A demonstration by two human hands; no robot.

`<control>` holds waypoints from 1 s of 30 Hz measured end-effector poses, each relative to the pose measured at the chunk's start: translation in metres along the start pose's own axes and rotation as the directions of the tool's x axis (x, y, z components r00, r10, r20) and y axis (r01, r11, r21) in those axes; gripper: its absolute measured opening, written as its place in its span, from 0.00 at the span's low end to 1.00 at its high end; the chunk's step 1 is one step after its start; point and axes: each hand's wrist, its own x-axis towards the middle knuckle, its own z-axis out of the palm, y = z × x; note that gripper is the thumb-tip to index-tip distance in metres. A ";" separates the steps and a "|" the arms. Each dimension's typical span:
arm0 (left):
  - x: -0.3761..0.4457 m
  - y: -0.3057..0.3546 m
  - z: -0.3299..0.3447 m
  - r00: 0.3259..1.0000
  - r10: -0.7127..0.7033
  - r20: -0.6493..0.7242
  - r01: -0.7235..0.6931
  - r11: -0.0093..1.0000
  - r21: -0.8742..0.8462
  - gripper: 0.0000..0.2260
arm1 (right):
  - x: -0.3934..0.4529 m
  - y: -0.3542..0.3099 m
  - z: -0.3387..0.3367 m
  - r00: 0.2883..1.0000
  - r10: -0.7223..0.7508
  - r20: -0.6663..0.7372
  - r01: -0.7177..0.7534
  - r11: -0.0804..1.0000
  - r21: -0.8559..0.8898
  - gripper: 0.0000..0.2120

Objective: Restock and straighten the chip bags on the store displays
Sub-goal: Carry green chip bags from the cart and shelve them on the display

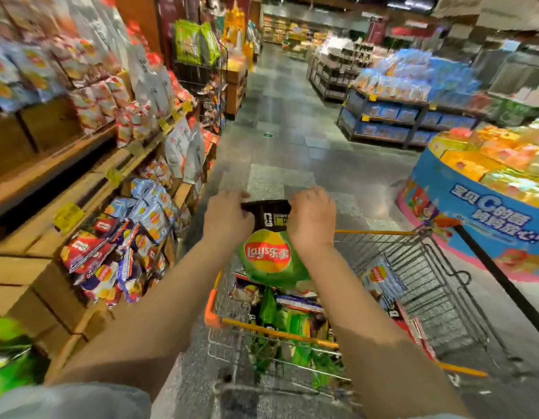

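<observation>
Both hands (269,217) around green chip bag (272,261) top.

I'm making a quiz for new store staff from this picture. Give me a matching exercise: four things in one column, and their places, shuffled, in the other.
Things
1. green Lay's bag
2. shopping cart
3. round blue display
4. wooden shelves

Places
A. along the person's left side
B. held up in the left hand and right hand
C. ahead on the right
D. straight ahead, below the arms, filled with chip bags

Pairs: 1-B, 2-D, 3-C, 4-A
</observation>
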 end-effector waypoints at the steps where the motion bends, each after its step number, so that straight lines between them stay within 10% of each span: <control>1: -0.008 -0.004 -0.005 0.998 0.035 -0.044 -0.032 0.997 0.068 0.18 | -0.003 -0.006 -0.011 0.999 -0.014 0.040 0.014 1.000 0.013 0.08; 7: -0.051 -0.019 -0.059 0.990 0.070 -0.121 -0.032 0.954 0.297 0.12 | -0.021 -0.043 -0.023 0.983 -0.183 0.019 0.184 0.982 -0.052 0.17; 14: -0.114 -0.093 -0.124 0.987 0.070 -0.143 -0.007 0.916 0.402 0.11 | -0.080 -0.124 -0.004 1.000 -0.026 0.015 0.019 0.931 0.364 0.08; 30: -0.212 -0.266 -0.298 0.749 -0.360 -0.556 0.629 0.648 0.428 0.11 | -0.134 -0.405 0.056 0.850 -0.523 0.065 0.288 0.564 0.774 0.10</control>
